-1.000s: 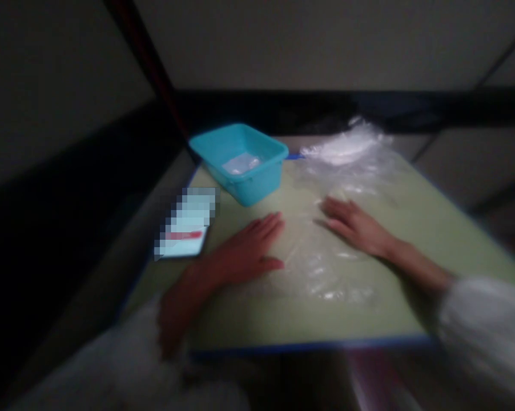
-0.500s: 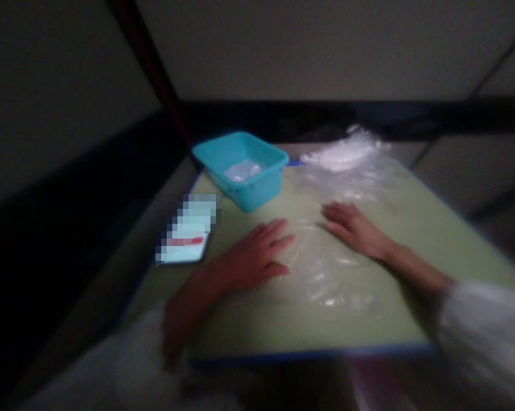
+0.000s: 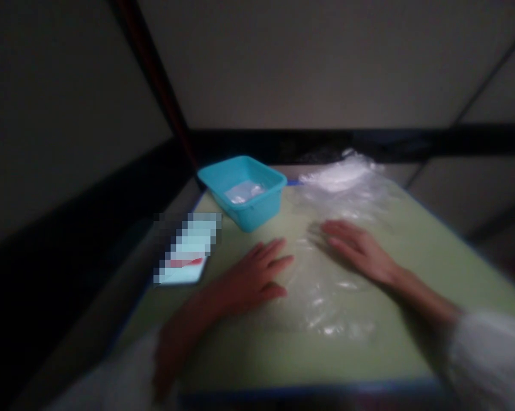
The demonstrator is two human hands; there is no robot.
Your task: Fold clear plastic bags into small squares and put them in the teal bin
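Observation:
A clear plastic bag (image 3: 317, 302) lies spread on the table in front of me, its creases shining. My left hand (image 3: 261, 274) rests flat at the bag's left side with its fingers spread. At the bag's far right edge is my right hand (image 3: 360, 248), palm down and fingers stretched out; it looks slightly raised above the surface. Neither hand grips anything. Behind my right hand a heap of clear plastic bags (image 3: 343, 180) lies crumpled at the back of the table.
A turquoise plastic basin (image 3: 261, 211) stands at the back left, holding folded clear plastic. Left of my left hand lies a lit, partly pixelated phone or tablet (image 3: 184, 268). The pale green table (image 3: 309, 359) has blue edges. A wall (image 3: 317, 68) rises behind it.
The whole view has shifted, so everything sits lower in the picture. My right hand appears a little lifted from the bag. My left hand stays in place on it.

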